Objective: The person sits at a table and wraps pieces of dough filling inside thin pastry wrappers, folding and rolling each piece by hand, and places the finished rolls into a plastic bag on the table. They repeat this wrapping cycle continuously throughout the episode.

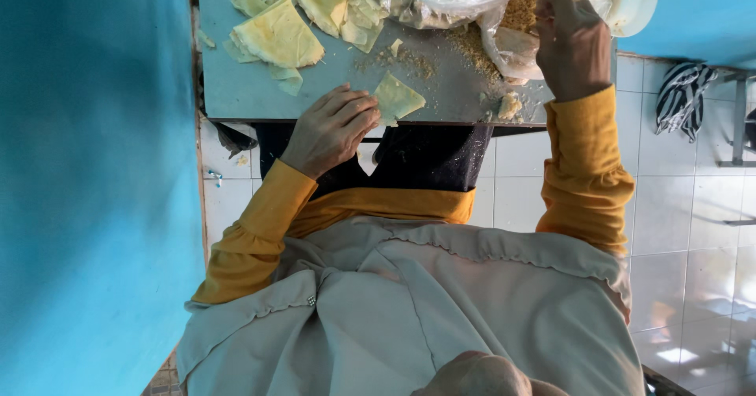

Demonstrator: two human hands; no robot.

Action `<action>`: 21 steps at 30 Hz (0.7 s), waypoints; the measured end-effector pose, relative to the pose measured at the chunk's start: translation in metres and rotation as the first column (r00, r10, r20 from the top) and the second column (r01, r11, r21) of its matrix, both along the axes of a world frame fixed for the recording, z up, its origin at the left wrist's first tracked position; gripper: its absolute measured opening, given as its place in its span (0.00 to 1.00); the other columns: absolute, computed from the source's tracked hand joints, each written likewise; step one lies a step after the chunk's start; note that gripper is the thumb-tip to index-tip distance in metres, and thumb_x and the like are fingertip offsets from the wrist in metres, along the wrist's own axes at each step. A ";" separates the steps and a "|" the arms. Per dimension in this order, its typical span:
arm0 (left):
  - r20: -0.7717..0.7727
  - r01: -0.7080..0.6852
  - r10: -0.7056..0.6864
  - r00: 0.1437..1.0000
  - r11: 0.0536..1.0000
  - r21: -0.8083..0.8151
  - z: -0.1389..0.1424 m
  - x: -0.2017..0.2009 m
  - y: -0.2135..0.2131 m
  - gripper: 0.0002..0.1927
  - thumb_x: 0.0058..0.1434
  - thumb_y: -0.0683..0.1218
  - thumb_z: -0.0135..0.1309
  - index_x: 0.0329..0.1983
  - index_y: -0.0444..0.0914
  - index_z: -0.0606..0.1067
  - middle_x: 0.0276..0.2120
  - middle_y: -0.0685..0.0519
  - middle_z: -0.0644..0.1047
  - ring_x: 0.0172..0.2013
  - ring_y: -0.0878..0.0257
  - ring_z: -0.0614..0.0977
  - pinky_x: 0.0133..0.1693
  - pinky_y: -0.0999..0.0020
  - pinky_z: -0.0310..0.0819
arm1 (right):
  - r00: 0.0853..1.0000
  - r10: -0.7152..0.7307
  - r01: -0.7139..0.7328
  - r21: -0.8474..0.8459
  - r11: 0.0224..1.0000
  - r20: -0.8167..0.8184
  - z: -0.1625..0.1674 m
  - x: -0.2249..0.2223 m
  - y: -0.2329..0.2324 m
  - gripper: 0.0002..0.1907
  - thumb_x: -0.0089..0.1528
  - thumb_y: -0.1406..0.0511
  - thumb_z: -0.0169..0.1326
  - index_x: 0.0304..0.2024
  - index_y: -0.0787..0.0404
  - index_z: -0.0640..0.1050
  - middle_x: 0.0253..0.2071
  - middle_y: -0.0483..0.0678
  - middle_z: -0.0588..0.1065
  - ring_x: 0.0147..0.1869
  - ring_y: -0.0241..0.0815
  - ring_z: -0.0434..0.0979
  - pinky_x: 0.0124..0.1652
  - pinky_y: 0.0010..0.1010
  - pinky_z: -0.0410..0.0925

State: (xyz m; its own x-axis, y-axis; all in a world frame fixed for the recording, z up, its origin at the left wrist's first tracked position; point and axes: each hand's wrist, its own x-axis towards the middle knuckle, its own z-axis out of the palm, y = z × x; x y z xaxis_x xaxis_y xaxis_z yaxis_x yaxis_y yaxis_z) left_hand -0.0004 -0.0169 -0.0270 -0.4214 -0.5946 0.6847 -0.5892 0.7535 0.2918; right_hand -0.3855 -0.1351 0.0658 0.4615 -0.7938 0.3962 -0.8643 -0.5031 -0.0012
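**On the grey table edge: one hand on a wrapper, the other in a bag of crumbs**

At the near edge of the grey table (236, 89), a small pale-yellow wrapper piece (398, 97) lies flat, roughly triangular, with one corner just under the fingertips of the left hand (331, 128). That hand rests palm down, its fingers stretched out and close together, pressing on the wrapper's edge rather than closing round it. The right hand (571, 42) is well apart from it, at the far right of the table, bent at the wrist with its fingers dipped into a clear plastic bag (504, 46) of brownish crumb filling (531, 10); whether the fingers have closed on anything inside cannot be told.

Loose crumbs (413, 61) are scattered over the table between the wrapper and the bag. Near the bag, at the table edge, sits a small lump of filling (509, 106). Farther up the table lie more yellow wrappers (276, 34), some torn or folded over one another. A white bowl (634, 2) stands just beside the right hand. Both arms wear mustard-yellow sleeves (587, 168), with a pale grey cloth (409, 309) draped below. Blue wall (94, 183) fills the left side, white floor tiles (685, 199) the right.
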 end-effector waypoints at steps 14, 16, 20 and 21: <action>0.005 0.001 -0.001 1.000 1.000 -0.006 0.007 0.000 0.000 0.09 0.66 0.44 0.63 0.46 0.39 0.77 0.51 0.55 0.79 0.55 0.59 0.79 0.64 0.59 0.73 | 0.999 0.042 -0.041 0.053 0.998 -0.008 0.002 -0.004 -0.020 0.14 0.70 0.78 0.57 0.52 0.65 0.68 0.38 0.58 0.80 0.39 0.51 0.84 0.38 0.37 0.77; -0.005 0.007 -0.007 1.000 1.000 -0.009 0.010 0.001 0.000 0.09 0.65 0.44 0.64 0.46 0.39 0.77 0.49 0.55 0.79 0.54 0.59 0.78 0.63 0.60 0.73 | 0.987 0.091 -0.103 0.081 0.991 0.134 0.012 -0.004 -0.010 0.12 0.72 0.80 0.55 0.52 0.66 0.67 0.39 0.57 0.80 0.41 0.46 0.86 0.40 0.32 0.78; -0.027 0.013 -0.013 1.000 1.000 0.001 0.012 0.002 0.000 0.08 0.64 0.43 0.65 0.43 0.39 0.76 0.47 0.56 0.78 0.53 0.59 0.79 0.63 0.60 0.74 | 0.895 0.225 -0.329 0.229 0.916 0.386 0.018 0.027 0.018 0.10 0.74 0.79 0.55 0.52 0.69 0.67 0.40 0.56 0.80 0.46 0.45 0.86 0.44 0.31 0.81; -0.029 0.016 -0.016 0.999 1.000 0.002 0.012 0.002 0.000 0.08 0.64 0.43 0.65 0.42 0.39 0.76 0.47 0.56 0.78 0.53 0.59 0.79 0.62 0.60 0.74 | 0.864 0.259 -0.395 0.261 0.881 0.432 0.013 0.044 0.024 0.10 0.73 0.79 0.55 0.52 0.69 0.67 0.41 0.57 0.80 0.47 0.46 0.86 0.44 0.31 0.81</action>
